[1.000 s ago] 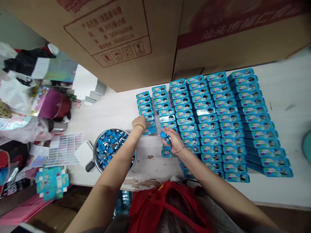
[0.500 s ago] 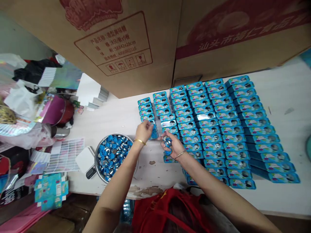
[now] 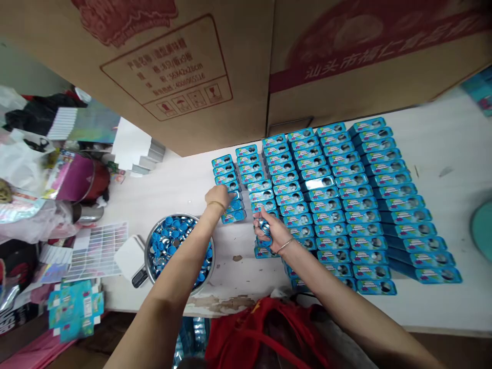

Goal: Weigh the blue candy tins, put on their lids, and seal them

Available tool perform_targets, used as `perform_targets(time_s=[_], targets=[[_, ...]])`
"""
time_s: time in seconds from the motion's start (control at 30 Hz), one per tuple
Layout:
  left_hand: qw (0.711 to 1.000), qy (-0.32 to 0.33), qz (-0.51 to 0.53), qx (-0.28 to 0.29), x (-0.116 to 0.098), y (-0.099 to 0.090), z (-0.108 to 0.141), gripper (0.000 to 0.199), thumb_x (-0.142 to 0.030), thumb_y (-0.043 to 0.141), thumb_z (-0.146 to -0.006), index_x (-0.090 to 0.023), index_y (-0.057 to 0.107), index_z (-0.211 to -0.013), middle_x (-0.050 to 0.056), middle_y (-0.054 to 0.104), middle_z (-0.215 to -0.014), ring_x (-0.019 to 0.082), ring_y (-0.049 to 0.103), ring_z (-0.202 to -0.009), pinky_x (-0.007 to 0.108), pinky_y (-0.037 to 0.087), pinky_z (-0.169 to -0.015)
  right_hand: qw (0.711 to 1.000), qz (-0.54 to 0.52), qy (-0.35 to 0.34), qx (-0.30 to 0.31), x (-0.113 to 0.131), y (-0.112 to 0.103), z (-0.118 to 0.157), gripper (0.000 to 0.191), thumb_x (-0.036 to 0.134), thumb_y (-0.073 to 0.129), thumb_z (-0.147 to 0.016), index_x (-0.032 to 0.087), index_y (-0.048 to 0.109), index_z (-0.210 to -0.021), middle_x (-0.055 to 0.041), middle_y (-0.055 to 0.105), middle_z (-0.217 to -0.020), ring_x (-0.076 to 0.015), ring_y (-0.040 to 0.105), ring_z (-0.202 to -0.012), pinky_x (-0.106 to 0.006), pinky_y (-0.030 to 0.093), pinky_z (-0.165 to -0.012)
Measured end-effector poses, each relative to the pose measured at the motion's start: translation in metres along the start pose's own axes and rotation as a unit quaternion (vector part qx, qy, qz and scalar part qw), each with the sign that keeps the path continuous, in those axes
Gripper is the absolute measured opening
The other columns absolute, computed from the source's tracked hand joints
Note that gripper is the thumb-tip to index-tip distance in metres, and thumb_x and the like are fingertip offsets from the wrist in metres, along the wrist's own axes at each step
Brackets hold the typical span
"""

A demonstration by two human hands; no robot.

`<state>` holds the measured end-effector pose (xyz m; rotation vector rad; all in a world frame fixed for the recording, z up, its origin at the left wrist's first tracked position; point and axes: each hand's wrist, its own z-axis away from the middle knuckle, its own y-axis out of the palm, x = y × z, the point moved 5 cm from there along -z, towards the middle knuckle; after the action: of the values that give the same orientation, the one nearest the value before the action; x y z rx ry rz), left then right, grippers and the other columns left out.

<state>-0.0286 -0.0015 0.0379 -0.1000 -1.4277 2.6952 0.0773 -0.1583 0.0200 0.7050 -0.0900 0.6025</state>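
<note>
My left hand (image 3: 217, 196) is closed, its knuckles up, at the leftmost row of blue boxes (image 3: 233, 217). Its fingertips touch the top of a box there; whether anything is between them is hidden. In my right hand (image 3: 277, 231) lies a cluster of small round metal caps (image 3: 264, 225), silver with blue, with the fingers curled around them. That hand hovers over the near end of the second row of boxes (image 3: 265, 252). Each box top has a printed label and a round spot at its right end. A steel bowl (image 3: 147, 266) beside my left forearm holds many loose caps (image 3: 172, 233).
Large cardboard cartons (image 3: 184, 128) stand along the back of the white table (image 3: 184, 192). More rows of boxes (image 3: 369, 230) fill the right side. To the left are a flat white device (image 3: 128, 256), a printed sheet (image 3: 98, 251) and a purple-red pot (image 3: 82, 177). A turquoise round thing (image 3: 482, 228) sits far right.
My left hand has shifted slightly away from me and left along the leftmost row, uncovering its nearest boxes. My right hand still holds the caps, nearly in place. The camera view has shifted a little.
</note>
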Motion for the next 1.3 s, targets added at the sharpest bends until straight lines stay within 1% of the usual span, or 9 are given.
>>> perform_targets(time_s=[0.17, 0.23, 0.4, 0.57, 0.7, 0.93, 1.07, 1.17, 1.3], targets=[[0.926, 0.285, 0.247, -0.006, -0.030, 0.012, 0.068, 0.030, -0.047, 0.061, -0.081, -0.020, 0.065, -0.092, 0.004, 0.063, -0.085, 0.015, 0.058, -0.077, 0.026, 0.047, -0.071, 0.996, 0.020, -0.065, -0.061, 0.006, 0.000, 0.001, 0.046, 0.060, 0.072, -0.067, 0.018, 0.055, -0.073, 0.0049, 0.049, -0.045, -0.0059, 0.039, -0.033, -0.016, 0.020, -0.027], [0.893, 0.332, 0.302, 0.012, -0.032, 0.018, 0.084, 0.027, -0.046, 0.062, -0.081, -0.019, 0.066, -0.083, 0.003, 0.062, -0.083, 0.014, 0.056, -0.077, 0.025, 0.046, -0.072, 0.996, 0.019, -0.069, -0.052, 0.006, 0.005, -0.001, 0.045, 0.059, 0.073, -0.067, 0.018, 0.055, -0.072, 0.0056, 0.046, -0.043, -0.0061, 0.038, -0.032, -0.016, 0.021, -0.027], [0.926, 0.211, 0.310, -0.034, -0.008, 0.006, 0.046, 0.019, -0.031, 0.052, -0.086, -0.018, 0.064, -0.079, 0.001, 0.063, -0.074, 0.013, 0.058, -0.072, 0.024, 0.046, -0.069, 0.997, 0.002, -0.061, -0.040, 0.010, 0.017, -0.008, 0.036, 0.048, 0.074, -0.068, 0.018, 0.055, -0.071, 0.0008, 0.057, -0.052, -0.0063, 0.041, -0.034, -0.016, 0.019, -0.027], [0.996, 0.011, 0.061, -0.062, 0.005, -0.022, -0.016, 0.021, -0.034, 0.051, -0.085, -0.020, 0.066, -0.081, 0.007, 0.070, -0.087, 0.021, 0.064, -0.087, 0.028, 0.047, -0.074, 0.998, -0.048, -0.004, 0.038, 0.011, 0.023, -0.009, 0.020, 0.034, 0.069, -0.071, 0.017, 0.059, -0.076, -0.0023, 0.061, -0.062, -0.0087, 0.049, -0.045, -0.015, 0.024, -0.030], [0.999, -0.012, -0.020, 0.029, 0.000, -0.020, -0.040, 0.025, -0.042, 0.061, -0.078, -0.019, 0.069, -0.083, 0.014, 0.070, -0.101, 0.028, 0.065, -0.096, 0.032, 0.049, -0.077, 0.998, -0.041, -0.014, 0.050, 0.011, 0.017, -0.007, 0.030, 0.037, 0.076, -0.067, 0.016, 0.061, -0.082, 0.0010, 0.057, -0.062, -0.0070, 0.048, -0.046, -0.013, 0.022, -0.031], [0.995, -0.044, -0.071, 0.051, 0.004, -0.020, -0.054, 0.046, -0.053, 0.070, -0.068, -0.017, 0.068, -0.096, 0.017, 0.068, -0.110, 0.031, 0.064, -0.103, 0.033, 0.050, -0.081, 0.998, -0.004, -0.051, 0.022, 0.015, 0.014, -0.011, 0.044, 0.050, 0.081, -0.060, 0.017, 0.060, -0.081, 0.0030, 0.056, -0.059, -0.0050, 0.042, -0.039, -0.014, 0.019, -0.029], [0.995, 0.088, 0.031, -0.022, -0.015, -0.024, -0.016, 0.025, -0.041, 0.063, -0.079, -0.019, 0.067, -0.090, 0.010, 0.070, -0.093, 0.023, 0.065, -0.090, 0.030, 0.049, -0.077, 0.997, 0.004, -0.070, 0.015, 0.020, 0.015, -0.010, 0.050, 0.053, 0.081, -0.059, 0.018, 0.060, -0.088, 0.0038, 0.056, -0.058, -0.0048, 0.042, -0.038, -0.014, 0.018, -0.028], [0.942, 0.264, 0.205, 0.021, -0.035, -0.010, 0.033, 0.016, -0.032, 0.061, -0.079, -0.020, 0.067, -0.088, 0.003, 0.067, -0.087, 0.015, 0.061, -0.076, 0.025, 0.048, -0.072, 0.996, 0.010, -0.085, 0.011, 0.022, 0.015, -0.011, 0.051, 0.054, 0.080, -0.059, 0.019, 0.059, -0.089, 0.0056, 0.054, -0.055, -0.0047, 0.041, -0.036, -0.014, 0.018, -0.028], [0.929, 0.272, 0.250, 0.025, -0.037, 0.005, 0.058, 0.006, -0.017, 0.057, -0.073, -0.018, 0.063, -0.073, 0.001, 0.061, -0.081, 0.012, 0.057, -0.071, 0.023, 0.047, -0.070, 0.996, 0.017, -0.087, 0.007, 0.018, 0.020, -0.016, 0.052, 0.055, 0.080, -0.058, 0.021, 0.057, -0.090, 0.0062, 0.055, -0.057, -0.0043, 0.042, -0.035, -0.013, 0.019, -0.027]])
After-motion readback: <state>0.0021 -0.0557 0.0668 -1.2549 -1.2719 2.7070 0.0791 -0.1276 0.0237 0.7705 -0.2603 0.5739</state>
